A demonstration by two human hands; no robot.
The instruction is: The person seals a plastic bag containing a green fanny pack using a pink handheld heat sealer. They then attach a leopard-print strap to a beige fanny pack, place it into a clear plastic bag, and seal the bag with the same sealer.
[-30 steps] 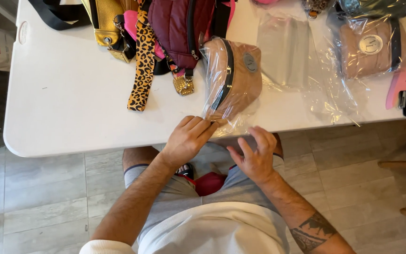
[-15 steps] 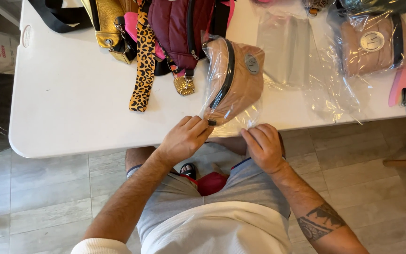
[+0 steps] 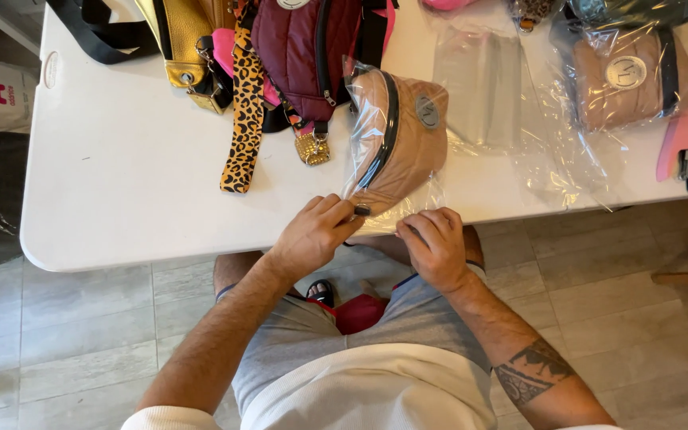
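Both hands at the near edge of the white table [image 3: 121, 207]. Left hand [image 3: 312, 235] pinches the open end of the clear plastic bag [image 3: 376, 159], fingers closed on the film next to the black zipper end. Right hand [image 3: 438, 243] also grips the bag's loose film, just beside the left. Inside the bag, a tan belt bag [image 3: 408, 143] lies tilted, near end at the table's near edge. Behind it, a maroon bag [image 3: 304, 48], leopard-print strap [image 3: 240, 119], gold bag [image 3: 181, 40]. Near the right edge, another bagged tan pouch [image 3: 627, 80] and a pink stapler [image 3: 682, 143].
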